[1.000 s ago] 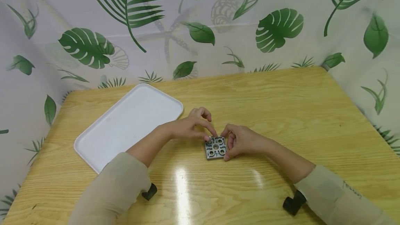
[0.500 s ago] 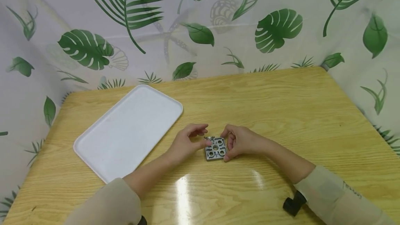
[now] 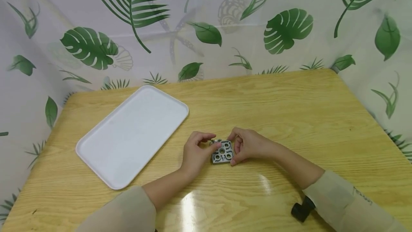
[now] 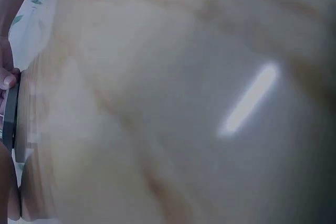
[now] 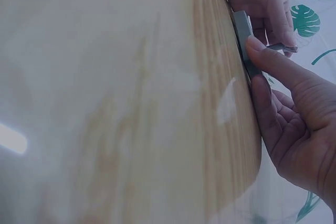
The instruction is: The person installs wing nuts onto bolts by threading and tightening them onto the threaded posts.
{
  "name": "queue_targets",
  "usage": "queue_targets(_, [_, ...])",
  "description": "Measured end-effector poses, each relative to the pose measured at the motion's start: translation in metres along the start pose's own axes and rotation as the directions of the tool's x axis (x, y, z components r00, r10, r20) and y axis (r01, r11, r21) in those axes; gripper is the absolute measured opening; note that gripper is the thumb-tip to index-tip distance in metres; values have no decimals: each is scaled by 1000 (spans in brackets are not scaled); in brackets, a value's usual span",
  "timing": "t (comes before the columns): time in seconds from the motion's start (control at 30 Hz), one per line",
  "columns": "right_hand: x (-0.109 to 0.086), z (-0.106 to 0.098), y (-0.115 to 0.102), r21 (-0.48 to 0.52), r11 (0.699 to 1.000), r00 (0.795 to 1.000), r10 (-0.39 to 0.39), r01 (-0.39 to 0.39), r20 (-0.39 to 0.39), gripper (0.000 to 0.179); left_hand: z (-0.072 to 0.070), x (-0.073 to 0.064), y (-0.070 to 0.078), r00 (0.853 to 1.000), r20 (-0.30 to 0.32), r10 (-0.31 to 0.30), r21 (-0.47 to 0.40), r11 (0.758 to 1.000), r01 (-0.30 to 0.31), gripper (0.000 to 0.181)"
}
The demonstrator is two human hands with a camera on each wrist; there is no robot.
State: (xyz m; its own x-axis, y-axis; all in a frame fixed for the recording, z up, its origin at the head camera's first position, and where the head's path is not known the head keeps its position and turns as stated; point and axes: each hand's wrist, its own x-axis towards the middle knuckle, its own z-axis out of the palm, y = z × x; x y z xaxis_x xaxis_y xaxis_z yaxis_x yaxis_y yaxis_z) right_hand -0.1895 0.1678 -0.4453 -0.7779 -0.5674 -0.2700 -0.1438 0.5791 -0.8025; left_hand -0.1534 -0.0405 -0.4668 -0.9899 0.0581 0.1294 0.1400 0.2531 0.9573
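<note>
A small square metal plate (image 3: 222,156) with several round holes lies on the table, its holed face up. My right hand (image 3: 252,145) pinches its right edge between thumb and fingers; the right wrist view shows the plate (image 5: 242,31) edge-on. Up from the far left corner stands a small metal screw (image 5: 281,48). My left hand (image 3: 195,153) has its thumb and forefinger around the screw's top, with the thumb over that corner. In the left wrist view only the plate's dark edge (image 4: 10,111) and parts of both hands show at the far left.
A white rectangular tray (image 3: 135,135) lies at the left of the wooden table (image 3: 289,106). Leaf-patterned cloth (image 3: 238,46) hangs behind the table and at its sides. A black wrist mount (image 3: 302,209) sits under the right sleeve.
My left hand has turned at the screw: its fingers reached over from behind, then drew back, and now the wrist is lower with the thumb at the near side. My right hand stays put.
</note>
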Motion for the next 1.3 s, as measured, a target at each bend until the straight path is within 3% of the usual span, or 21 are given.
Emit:
queue_targets(0.13, [0, -1, 0, -3, 1000, 1000, 4, -4, -6, 64, -3, 4, -2, 999, 41, 19, 29, 999, -21, 21])
queue_targets(0.27, [-1, -1, -1, 4, 1000, 1000, 6, -6, -6, 64, -10, 12, -3, 988, 149, 46, 94, 994, -60, 17])
queue_targets(0.37, [-1, -1, -2, 5, 1000, 1000, 5, -5, -3, 64, -17, 21, -1, 967, 249, 59, 161, 982, -102, 15])
queue_targets(0.47, [-1, -1, -3, 0, 1000, 1000, 6, -6, -5, 63, -23, 31, 3, 934, 349, 70, 205, 967, -149, 14])
queue_targets(0.57, [-1, -2, -3, -1, 1000, 1000, 9, -9, -6, 63, -29, 42, 5, 883, 462, 86, 208, 957, -202, 13])
queue_targets(0.67, [-1, -2, -3, 1, 1000, 1000, 9, -9, -7, 63, -34, 55, 6, 808, 581, 98, 183, 952, -247, 11])
queue_targets(0.77, [-1, -1, -2, 7, 1000, 1000, 4, -4, -8, 63, -37, 70, 7, 708, 699, 96, 140, 953, -267, 10])
queue_targets(0.97, [-1, 0, -2, 22, 1000, 1000, 6, -6, 0, 64, -37, 96, 10, 498, 866, 49, 68, 974, -214, 15])
queue_targets(1.03, [-1, 0, -2, 13, 1000, 1000, 10, -10, 1, 64, -36, 102, 10, 448, 893, 36, 57, 980, -192, 15])
queue_targets(1.1, [-1, -2, -3, 5, 1000, 1000, 7, -7, 3, 64, -36, 107, 11, 415, 910, 23, 50, 985, -164, 16])
queue_targets(1.17, [-1, -1, -3, -1, 1000, 1000, 6, -6, 5, 64, -35, 108, 12, 399, 917, 5, 55, 989, -140, 17])
queue_targets(1.23, [-1, -1, -2, -2, 1000, 1000, 3, -3, 5, 64, -35, 108, 12, 405, 914, -15, 74, 989, -130, 21])
queue_targets(1.3, [-1, -2, -1, -5, 1000, 1000, 0, 0, 0, 64, -37, 106, 12, 439, 898, -28, 101, 985, -142, 32])
